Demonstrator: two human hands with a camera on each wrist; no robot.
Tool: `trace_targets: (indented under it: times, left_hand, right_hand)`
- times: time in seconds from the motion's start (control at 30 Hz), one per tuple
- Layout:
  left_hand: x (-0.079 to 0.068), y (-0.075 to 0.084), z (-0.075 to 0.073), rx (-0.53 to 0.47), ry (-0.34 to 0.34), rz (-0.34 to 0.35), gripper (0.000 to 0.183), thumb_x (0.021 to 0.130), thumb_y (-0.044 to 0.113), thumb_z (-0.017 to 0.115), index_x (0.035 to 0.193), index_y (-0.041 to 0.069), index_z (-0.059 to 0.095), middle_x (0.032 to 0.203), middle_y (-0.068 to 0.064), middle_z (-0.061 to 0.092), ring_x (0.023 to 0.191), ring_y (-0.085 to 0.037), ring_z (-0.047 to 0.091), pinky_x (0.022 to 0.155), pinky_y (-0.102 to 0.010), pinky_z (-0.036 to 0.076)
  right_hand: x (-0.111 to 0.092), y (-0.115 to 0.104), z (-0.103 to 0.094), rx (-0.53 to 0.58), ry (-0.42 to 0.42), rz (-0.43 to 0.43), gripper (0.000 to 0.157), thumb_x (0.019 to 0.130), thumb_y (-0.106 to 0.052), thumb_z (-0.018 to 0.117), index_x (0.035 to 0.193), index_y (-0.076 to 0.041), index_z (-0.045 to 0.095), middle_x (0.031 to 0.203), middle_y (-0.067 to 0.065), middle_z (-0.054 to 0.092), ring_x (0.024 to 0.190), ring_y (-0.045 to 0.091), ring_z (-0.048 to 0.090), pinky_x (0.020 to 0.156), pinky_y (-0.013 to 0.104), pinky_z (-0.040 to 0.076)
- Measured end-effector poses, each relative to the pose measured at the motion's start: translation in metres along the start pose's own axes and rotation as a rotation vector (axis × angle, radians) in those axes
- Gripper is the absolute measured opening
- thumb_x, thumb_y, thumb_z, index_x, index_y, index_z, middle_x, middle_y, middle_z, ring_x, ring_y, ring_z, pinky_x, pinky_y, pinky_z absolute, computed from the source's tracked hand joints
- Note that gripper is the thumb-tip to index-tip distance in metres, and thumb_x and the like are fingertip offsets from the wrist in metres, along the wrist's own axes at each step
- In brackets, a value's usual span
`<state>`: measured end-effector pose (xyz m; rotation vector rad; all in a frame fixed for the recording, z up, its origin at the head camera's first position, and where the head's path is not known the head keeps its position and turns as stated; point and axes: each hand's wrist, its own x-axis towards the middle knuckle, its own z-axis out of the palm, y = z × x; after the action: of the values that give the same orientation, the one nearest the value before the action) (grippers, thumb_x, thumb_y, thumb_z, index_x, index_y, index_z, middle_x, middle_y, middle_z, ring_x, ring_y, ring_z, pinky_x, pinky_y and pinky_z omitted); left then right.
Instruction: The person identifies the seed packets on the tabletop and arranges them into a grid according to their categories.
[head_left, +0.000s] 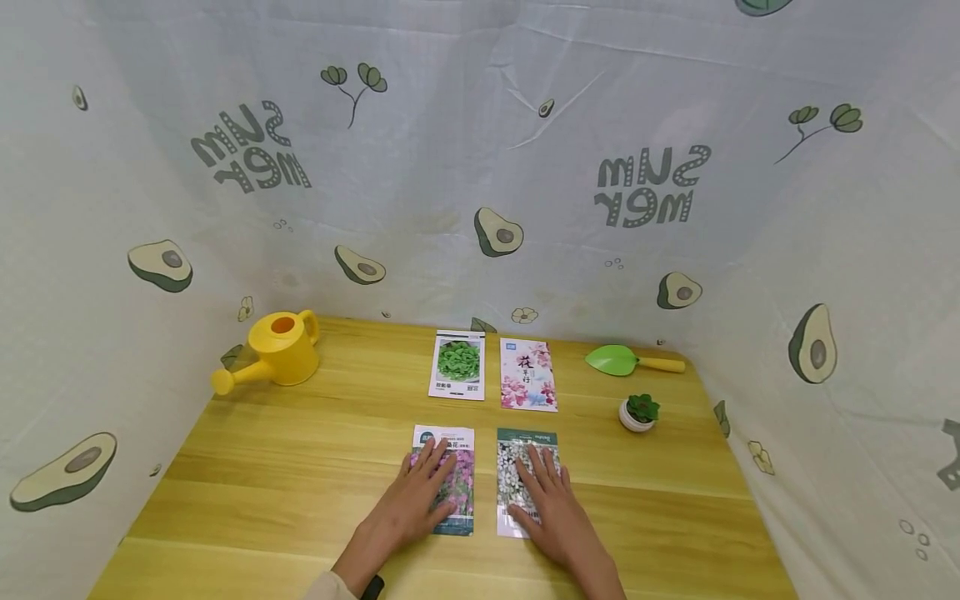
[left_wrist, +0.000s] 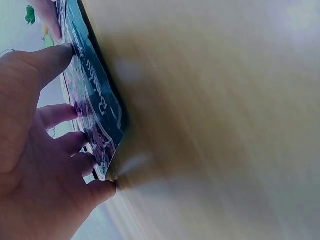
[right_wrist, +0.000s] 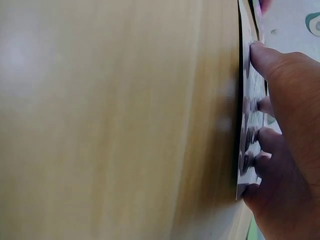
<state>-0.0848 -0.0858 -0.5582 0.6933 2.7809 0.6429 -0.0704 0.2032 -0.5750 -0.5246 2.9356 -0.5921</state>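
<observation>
My left hand [head_left: 408, 500] rests spread on a seed packet with pink flowers [head_left: 465, 475], its fingers lying over the printed front. In the left wrist view, the thumb and fingertips touch this packet's [left_wrist: 92, 70] surface, and the little finger reaches past its edge onto the table. Beside it, my right hand [head_left: 555, 512] lies on a seed packet with white flowers [head_left: 507, 479] and a green top band. The right wrist view shows those fingertips touching the packet [right_wrist: 255, 120] from above. Both packets lie flat, partly covered by the hands.
Behind the hands lie a packet picturing green leaves [head_left: 459, 362] and one with pink blossoms [head_left: 528, 375]. A yellow watering can [head_left: 292, 354] stands at the back left. At the right are a green trowel [head_left: 615, 360] and a small potted succulent [head_left: 640, 412]. Avocado-print cloth [head_left: 450, 167] surrounds the wooden table [head_left: 300, 467].
</observation>
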Motion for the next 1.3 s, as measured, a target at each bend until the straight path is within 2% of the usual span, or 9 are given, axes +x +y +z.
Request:
trace_targets:
  times: [0.67,1.0,1.17,1.3]
  left_hand:
    - [-0.003,0.004,0.001,0.017,0.0,0.009,0.076,0.105,0.041,0.071,0.167,0.009,0.042,0.178,-0.015,0.024,0.165,-0.035,0.021,0.129,-0.065,0.022]
    - [-0.005,-0.003,0.006,-0.115,0.048,0.058,0.075,0.106,0.038,0.069,0.167,0.005,0.039,0.178,-0.019,0.021,0.165,-0.04,0.017,0.126,-0.074,0.018]
    - [-0.001,-0.005,-0.004,-0.12,0.041,0.078,0.072,0.108,0.035,0.067,0.166,0.003,0.039,0.178,-0.02,0.021,0.165,-0.042,0.017,0.126,-0.073,0.018]
    - [0.018,-0.01,-0.02,-0.07,0.067,0.096,0.069,0.11,0.032,0.065,0.166,0.002,0.04,0.177,-0.022,0.023,0.164,-0.043,0.018,0.126,-0.072,0.021]
  right_hand:
    - [-0.007,-0.009,-0.004,0.037,-0.023,0.044,0.074,0.107,-0.046,0.066,0.166,-0.008,0.043,0.178,0.018,0.024,0.165,0.045,0.015,0.128,0.071,0.016]
    - [-0.006,-0.008,-0.002,0.055,-0.012,0.045,0.072,0.107,-0.044,0.066,0.166,-0.009,0.044,0.179,0.019,0.019,0.164,0.046,0.014,0.125,0.077,0.013]
    - [0.002,-0.005,-0.011,0.069,0.018,0.054,0.068,0.109,-0.04,0.064,0.167,-0.01,0.043,0.179,0.019,0.018,0.165,0.045,0.012,0.124,0.078,0.01]
    - [0.022,0.004,-0.026,0.072,0.058,0.048,0.069,0.109,-0.033,0.064,0.167,-0.006,0.039,0.179,0.021,0.017,0.165,0.046,0.011,0.125,0.076,0.01]
